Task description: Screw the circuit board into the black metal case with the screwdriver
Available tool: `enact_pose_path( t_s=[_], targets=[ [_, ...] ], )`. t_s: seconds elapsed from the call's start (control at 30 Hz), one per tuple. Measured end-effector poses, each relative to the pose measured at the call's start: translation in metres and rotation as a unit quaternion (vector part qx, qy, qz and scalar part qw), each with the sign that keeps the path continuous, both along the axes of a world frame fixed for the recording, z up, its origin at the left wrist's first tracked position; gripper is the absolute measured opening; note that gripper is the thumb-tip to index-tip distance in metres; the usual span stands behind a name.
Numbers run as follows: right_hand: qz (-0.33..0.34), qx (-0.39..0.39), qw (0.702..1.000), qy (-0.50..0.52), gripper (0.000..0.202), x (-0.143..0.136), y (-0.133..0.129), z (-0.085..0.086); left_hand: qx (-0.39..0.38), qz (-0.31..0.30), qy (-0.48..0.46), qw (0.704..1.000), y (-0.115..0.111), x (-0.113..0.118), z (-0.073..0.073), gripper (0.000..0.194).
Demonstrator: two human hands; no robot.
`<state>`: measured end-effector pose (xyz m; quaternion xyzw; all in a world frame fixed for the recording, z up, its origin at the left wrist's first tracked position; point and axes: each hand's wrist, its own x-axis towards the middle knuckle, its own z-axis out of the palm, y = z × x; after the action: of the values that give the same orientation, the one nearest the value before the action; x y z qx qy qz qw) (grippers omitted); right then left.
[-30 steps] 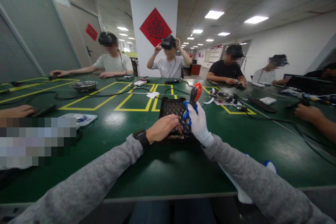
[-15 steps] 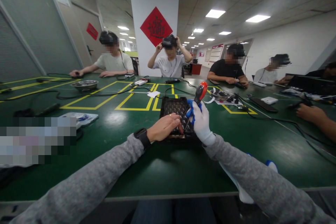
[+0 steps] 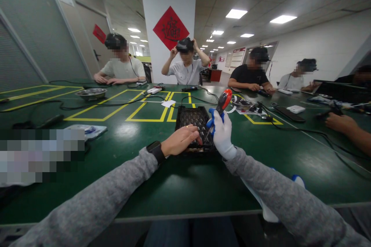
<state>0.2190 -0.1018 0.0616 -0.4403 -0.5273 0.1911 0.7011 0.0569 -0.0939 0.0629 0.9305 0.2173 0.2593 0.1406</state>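
Note:
A black rectangular tray-like case with a patterned inside lies in front of me on the green table. My bare left hand, with a ring and a dark watch, rests across its lower left part, fingers stretched out flat. In a white glove with blue fingers, my right hand grips a screwdriver at the case's right side. The red and black handle points up and away; the thin shaft slants down into the case near my left fingertips. What its tip touches is too small to tell.
A second glove lies under my right forearm at the table edge. A metal bowl, a plastic packet, a paper scrap and black cables lie around. Several people sit opposite; another person's hand is at right.
My view has shifted slightly. My right hand and the screwdriver have barely moved, my left hand stays on the case. The person at far left has drawn an outstretched arm back in.

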Motion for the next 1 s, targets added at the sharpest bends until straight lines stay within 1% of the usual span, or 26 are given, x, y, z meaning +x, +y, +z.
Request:
enact_pose_path(
  t_s=[0.13, 0.37, 0.43, 0.5, 0.6, 0.67, 0.73, 0.83, 0.93, 1.0],
  targets=[
    [0.004, -0.003, 1.000, 0.000, 0.040, 0.000, -0.001, 0.001, 0.005, 0.007, 0.016, 1.000, 0.000, 0.001, 0.001, 0.064],
    [0.022, -0.006, 1.000, 0.012, 0.040, -0.001, -0.003, 0.003, -0.008, -0.017, 0.025, 0.999, 0.001, 0.001, 0.000, 0.066],
    [0.025, -0.004, 1.000, 0.013, 0.040, -0.002, -0.004, 0.003, -0.018, -0.016, 0.017, 1.000, 0.002, 0.001, 0.000, 0.065],
    [0.031, -0.001, 0.999, 0.013, 0.040, -0.001, -0.004, 0.004, -0.029, -0.009, 0.005, 1.000, 0.004, 0.001, 0.001, 0.061],
    [0.042, 0.000, 0.999, 0.008, 0.039, -0.001, -0.005, 0.003, -0.061, 0.001, -0.008, 0.998, 0.010, 0.005, 0.003, 0.046],
    [0.047, -0.002, 0.999, 0.005, 0.039, -0.001, -0.004, 0.003, -0.088, 0.009, -0.015, 0.996, 0.015, 0.010, 0.004, 0.042],
    [0.056, -0.003, 0.998, 0.012, 0.039, -0.001, -0.003, 0.002, -0.100, 0.020, -0.019, 0.995, 0.018, 0.014, 0.004, 0.038],
    [0.100, -0.003, 0.994, 0.039, 0.039, -0.003, 0.000, 0.001, -0.076, 0.023, -0.018, 0.997, 0.018, 0.017, 0.002, 0.029],
    [0.156, -0.009, 0.987, 0.047, 0.039, -0.004, 0.002, 0.002, -0.056, -0.013, -0.021, 0.998, 0.014, 0.016, 0.001, 0.023],
    [0.167, -0.011, 0.985, 0.031, 0.038, -0.004, 0.002, 0.002, -0.051, -0.025, -0.022, 0.998, 0.010, 0.015, 0.000, 0.024]
  ],
)
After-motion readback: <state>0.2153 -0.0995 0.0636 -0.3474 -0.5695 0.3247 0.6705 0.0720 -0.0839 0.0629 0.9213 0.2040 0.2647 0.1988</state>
